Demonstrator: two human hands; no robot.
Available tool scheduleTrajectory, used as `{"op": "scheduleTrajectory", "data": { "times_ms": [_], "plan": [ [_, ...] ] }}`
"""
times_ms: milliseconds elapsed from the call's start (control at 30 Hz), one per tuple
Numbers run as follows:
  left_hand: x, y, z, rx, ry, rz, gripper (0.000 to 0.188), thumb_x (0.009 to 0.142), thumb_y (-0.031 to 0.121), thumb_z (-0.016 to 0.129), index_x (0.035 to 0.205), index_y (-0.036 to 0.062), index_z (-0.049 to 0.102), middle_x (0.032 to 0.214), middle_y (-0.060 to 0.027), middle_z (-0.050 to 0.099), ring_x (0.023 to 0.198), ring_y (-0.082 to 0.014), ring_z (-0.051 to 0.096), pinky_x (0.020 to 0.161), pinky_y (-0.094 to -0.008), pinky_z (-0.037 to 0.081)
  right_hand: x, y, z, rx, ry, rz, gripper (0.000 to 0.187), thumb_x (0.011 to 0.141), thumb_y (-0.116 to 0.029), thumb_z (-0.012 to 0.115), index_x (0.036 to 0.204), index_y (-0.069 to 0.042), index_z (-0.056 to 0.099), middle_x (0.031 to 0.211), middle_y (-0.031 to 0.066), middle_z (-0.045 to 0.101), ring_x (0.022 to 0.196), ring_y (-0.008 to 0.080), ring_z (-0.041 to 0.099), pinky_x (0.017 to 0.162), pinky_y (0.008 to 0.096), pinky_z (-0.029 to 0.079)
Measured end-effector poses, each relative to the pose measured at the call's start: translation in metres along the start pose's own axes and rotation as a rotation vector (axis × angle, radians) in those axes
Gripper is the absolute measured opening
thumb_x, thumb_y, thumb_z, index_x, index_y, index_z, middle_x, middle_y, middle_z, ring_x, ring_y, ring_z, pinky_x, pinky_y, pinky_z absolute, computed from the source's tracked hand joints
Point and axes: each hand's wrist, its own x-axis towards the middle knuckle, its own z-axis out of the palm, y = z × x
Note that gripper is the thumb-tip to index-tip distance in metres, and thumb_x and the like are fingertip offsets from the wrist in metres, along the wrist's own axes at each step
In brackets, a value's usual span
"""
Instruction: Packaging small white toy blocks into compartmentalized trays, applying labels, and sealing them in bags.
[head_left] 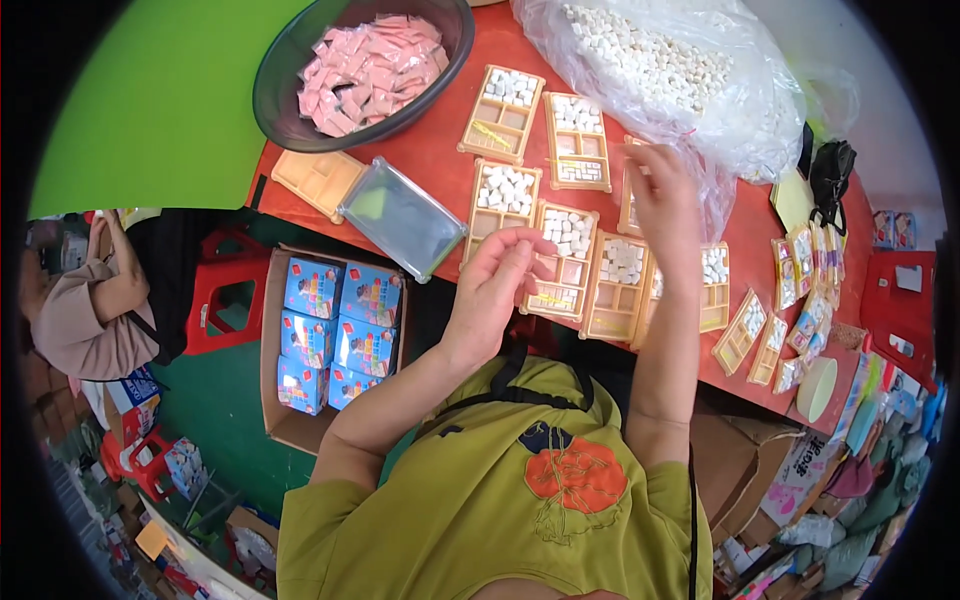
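White pieces [568, 232] in the tray [571, 272] at twelve o'clock could spill if my curled left grip [492, 288] knocks it, while my right grip [662, 198] hovers at one o'clock, and whether either pinches anything I cannot tell.

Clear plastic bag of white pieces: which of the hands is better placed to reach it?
Probably the right hand: it hovers close to the bag, while the left hand is farther away, beside a compartment tray.
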Motion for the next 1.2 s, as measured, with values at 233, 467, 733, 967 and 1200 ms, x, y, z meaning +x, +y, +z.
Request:
{"op": "scheduleTrajectory", "data": {
  "times_ms": [233,467,733,967,1200],
  "plan": [
    [0.027,0.034,-0.008,0.324,0.039,0.264,0.017,0.102,0.013,0.048,0.11,0.0026,0.059,0.105,-0.0046,0.066,0.081,-0.007,0.058,0.071,-0.021,0.045,-0.01,0.074,-0.135,0.597,0.562,0.447,0.026,0.099,-0.014,0.057,0.121,-0.002,0.063,0.089,-0.0002,0.064,0.063,0.0006,0.043,0.051,0.0166,0.032],
    [0.063,0.047,0.014,0.476,0.048,0.276,0.018,0.1,0.014,0.052,0.111,0.0011,0.061,0.1,-0.0025,0.064,0.086,-0.0081,0.059,0.077,-0.0217,0.048,-0.068,0.128,-0.192,0.895,0.738,0.414,0.026,0.097,-0.015,0.061,0.121,-0.004,0.062,0.089,-0.0007,0.063,0.063,0.002,0.047,0.05,0.0151,0.036],
    [0.072,0.016,0.076,0.663,-0.088,0.254,0.017,0.1,0.016,0.055,0.111,0.0051,0.063,0.103,-0.002,0.066,0.083,-0.0062,0.059,0.071,-0.0204,0.045,-0.176,0.161,-0.232,0.171,0.534,0.615,0.019,0.099,-0.017,0.059,0.11,-0.006,0.07,0.08,-0.0079,0.055,0.068,-0.0006,0.045,0.056,0.0148,0.034],
    [0.047,-0.046,0.147,0.606,-0.278,0.178,0.017,0.101,0.012,0.05,0.108,0.0004,0.061,0.103,-0.0071,0.066,0.081,-0.0092,0.061,0.069,-0.0227,0.046,-0.304,0.218,-0.305,-0.074,0.753,0.879,0.021,0.097,-0.017,0.06,0.1,0.003,0.067,0.08,-0.0013,0.061,0.07,0.0078,0.054,0.065,0.0226,0.045],
    [0.024,-0.082,0.18,0.633,-0.389,0.09,0.017,0.102,0.013,0.049,0.108,0.0016,0.06,0.102,-0.0067,0.066,0.079,-0.0095,0.061,0.069,-0.0231,0.046,-0.333,0.259,-0.389,-0.739,0.783,1.252,0.031,0.09,-0.026,0.057,0.102,-0.002,0.071,0.097,0.023,0.069,0.097,0.0394,0.066,0.087,0.0448,0.051]
  ]
}}
